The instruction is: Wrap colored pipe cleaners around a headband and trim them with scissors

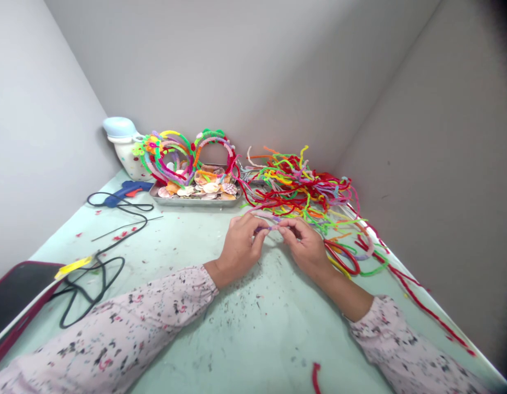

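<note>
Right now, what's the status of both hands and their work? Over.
Left hand and right hand pinching purple fuzzy strand. Tangled strand pile beyond the hands. Red loop close beside right wrist, possible snag.

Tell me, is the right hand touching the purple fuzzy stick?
Touching. The head view shows it: the right hand has its thumb and finger pinched together on the purple fuzzy stick, with no gap showing.

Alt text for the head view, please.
Left hand and right hand pinch a purple pipe cleaner over a pale green table. Behind are a metal tray of seashells and fuzzy headbands, and tangled pipe cleaners; a blue glue gun lies left.
</note>
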{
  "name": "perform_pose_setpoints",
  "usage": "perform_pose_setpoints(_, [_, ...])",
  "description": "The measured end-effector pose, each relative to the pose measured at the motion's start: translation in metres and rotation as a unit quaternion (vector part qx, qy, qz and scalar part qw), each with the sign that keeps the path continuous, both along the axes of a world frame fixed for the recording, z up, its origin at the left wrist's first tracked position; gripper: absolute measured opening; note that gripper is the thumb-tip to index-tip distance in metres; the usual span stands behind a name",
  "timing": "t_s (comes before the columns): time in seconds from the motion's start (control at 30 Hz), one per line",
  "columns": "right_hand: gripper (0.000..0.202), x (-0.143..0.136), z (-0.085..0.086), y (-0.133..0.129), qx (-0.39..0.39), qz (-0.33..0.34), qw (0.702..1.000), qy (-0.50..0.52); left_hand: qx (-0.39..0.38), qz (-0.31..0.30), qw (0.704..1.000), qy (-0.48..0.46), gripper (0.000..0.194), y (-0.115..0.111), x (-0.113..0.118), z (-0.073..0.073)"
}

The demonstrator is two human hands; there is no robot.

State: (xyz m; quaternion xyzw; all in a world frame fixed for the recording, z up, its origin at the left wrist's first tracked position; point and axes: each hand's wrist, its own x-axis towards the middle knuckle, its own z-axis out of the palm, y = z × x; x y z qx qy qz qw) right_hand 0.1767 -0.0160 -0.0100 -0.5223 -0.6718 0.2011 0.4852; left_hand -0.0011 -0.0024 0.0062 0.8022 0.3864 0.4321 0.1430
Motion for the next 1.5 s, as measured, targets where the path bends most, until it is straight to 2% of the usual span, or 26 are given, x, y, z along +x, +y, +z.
perform_pose_setpoints(0.2, [0.017,-0.0003,-0.0026,0.0012,0.012,-0.001,1.0,0.004,0.002,0.002,1.0,-0.003,0.007,0.0004,0.0001,0.0007])
perform_pose_setpoints(0.63, [0.018,0.0004,0.0039,-0.0008,-0.012,0.014,1.0,-0.024,0.0,0.002,1.0,0.01,0.006,-0.0004,-0.0007,0.0007])
perform_pose_setpoints(0.93, [0.021,0.0006,0.0002,0.0,-0.016,0.013,1.0,0.003,-0.001,0.005,1.0,0.005,0.007,-0.0002,-0.0006,0.0004])
perform_pose_setpoints(1.5, [0.02,0.0023,0.0027,-0.0002,-0.005,0.025,0.999,-0.04,0.003,0.004,1.0,0.012,0.006,-0.0005,-0.0005,0.0006])
